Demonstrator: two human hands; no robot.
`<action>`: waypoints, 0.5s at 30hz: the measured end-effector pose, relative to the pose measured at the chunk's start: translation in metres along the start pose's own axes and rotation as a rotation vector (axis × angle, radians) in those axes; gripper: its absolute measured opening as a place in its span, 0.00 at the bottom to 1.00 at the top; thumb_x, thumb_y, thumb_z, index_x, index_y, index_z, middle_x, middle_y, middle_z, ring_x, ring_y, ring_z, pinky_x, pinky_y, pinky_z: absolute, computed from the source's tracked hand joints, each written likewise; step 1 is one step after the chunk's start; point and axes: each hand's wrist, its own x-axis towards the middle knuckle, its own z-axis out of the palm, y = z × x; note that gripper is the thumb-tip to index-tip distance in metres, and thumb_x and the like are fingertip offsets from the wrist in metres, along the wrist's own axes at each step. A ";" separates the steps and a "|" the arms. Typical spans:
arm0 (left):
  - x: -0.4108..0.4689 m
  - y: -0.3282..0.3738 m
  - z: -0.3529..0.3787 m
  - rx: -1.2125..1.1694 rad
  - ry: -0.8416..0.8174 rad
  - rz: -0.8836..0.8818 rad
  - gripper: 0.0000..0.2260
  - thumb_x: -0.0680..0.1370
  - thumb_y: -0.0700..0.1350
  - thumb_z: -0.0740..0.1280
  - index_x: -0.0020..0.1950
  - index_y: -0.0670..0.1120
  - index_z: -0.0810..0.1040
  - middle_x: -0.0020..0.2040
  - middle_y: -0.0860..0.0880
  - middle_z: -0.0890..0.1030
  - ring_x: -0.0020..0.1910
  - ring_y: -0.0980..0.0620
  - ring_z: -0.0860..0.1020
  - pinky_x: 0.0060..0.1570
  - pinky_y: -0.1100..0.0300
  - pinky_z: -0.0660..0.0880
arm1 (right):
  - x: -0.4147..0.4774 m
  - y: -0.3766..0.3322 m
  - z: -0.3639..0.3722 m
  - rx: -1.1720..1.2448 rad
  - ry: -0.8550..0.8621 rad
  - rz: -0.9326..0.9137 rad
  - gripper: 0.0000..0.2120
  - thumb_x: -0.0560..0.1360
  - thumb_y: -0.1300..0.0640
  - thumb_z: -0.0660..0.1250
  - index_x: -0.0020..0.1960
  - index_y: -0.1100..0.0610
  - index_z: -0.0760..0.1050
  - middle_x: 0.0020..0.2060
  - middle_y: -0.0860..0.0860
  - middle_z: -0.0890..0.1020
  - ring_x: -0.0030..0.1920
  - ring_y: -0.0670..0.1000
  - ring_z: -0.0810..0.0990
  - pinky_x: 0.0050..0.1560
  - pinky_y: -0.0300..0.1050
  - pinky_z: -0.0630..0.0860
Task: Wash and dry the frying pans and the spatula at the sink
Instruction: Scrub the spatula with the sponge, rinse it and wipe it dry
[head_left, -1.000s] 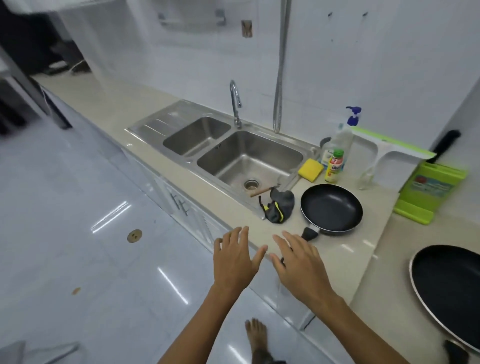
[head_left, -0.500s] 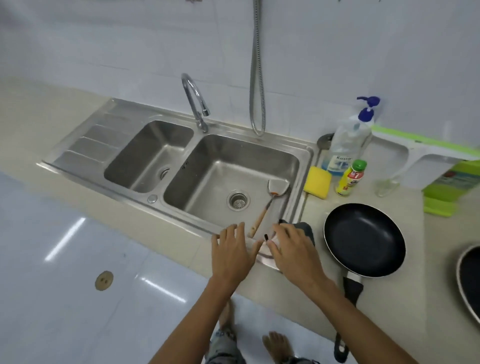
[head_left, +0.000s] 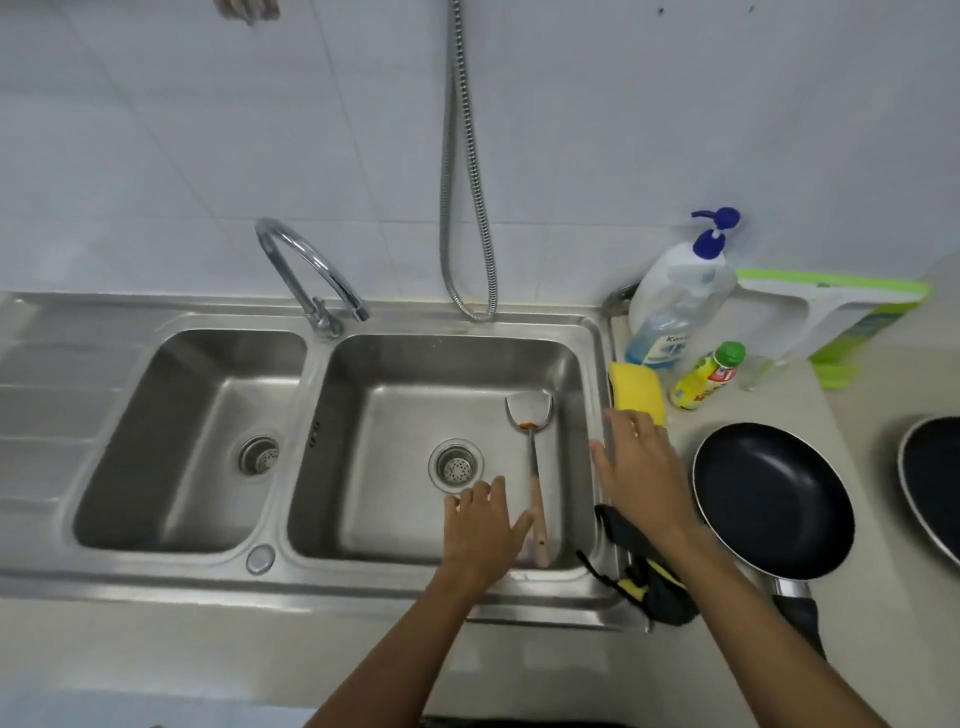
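Bare and empty, the left hand (head_left: 485, 525) hovers palm down, fingers spread, over the right basin of a stainless steel double sink (head_left: 332, 582). Just beside its thumb lies a metal spatula with a pale wooden handle (head_left: 535, 467), flat on the basin floor, an orange smear on its blade, so probably left there for washing. The right hand (head_left: 636, 467), also open and holding nothing, stretches over the sink's right rim, fingertips near a yellow sponge (head_left: 636, 389), likely reaching for it. Behind the sponge stand a clear pump bottle of blue liquid (head_left: 675, 301) and a small yellow bottle with a green cap (head_left: 706, 376). On the pale bench, right of the arm, sits a black round frying pan (head_left: 774, 499); a second black pan (head_left: 932, 478) is cut off by the frame edge. A dark cloth with yellow trim (head_left: 649, 582) drapes over the sink's corner. Nothing looks wet yet.
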 end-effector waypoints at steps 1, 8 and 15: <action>0.009 -0.001 0.000 -0.013 -0.025 0.008 0.31 0.82 0.65 0.53 0.77 0.46 0.64 0.71 0.44 0.74 0.70 0.44 0.71 0.68 0.46 0.64 | 0.012 0.003 0.002 -0.017 0.007 0.030 0.19 0.76 0.54 0.71 0.63 0.62 0.76 0.56 0.64 0.78 0.49 0.68 0.77 0.47 0.60 0.78; 0.057 -0.005 0.004 -0.166 -0.179 -0.060 0.30 0.82 0.65 0.54 0.76 0.45 0.65 0.72 0.42 0.73 0.72 0.42 0.70 0.70 0.44 0.62 | 0.067 0.019 0.030 -0.114 0.008 0.082 0.23 0.74 0.56 0.72 0.65 0.65 0.74 0.60 0.68 0.75 0.52 0.70 0.75 0.51 0.63 0.77; 0.092 0.024 0.050 -0.924 -0.516 -0.457 0.32 0.80 0.65 0.61 0.69 0.38 0.68 0.64 0.39 0.78 0.65 0.37 0.77 0.64 0.51 0.74 | 0.079 0.025 0.062 -0.143 -0.121 0.205 0.32 0.74 0.58 0.71 0.72 0.69 0.65 0.60 0.68 0.75 0.56 0.68 0.76 0.54 0.61 0.76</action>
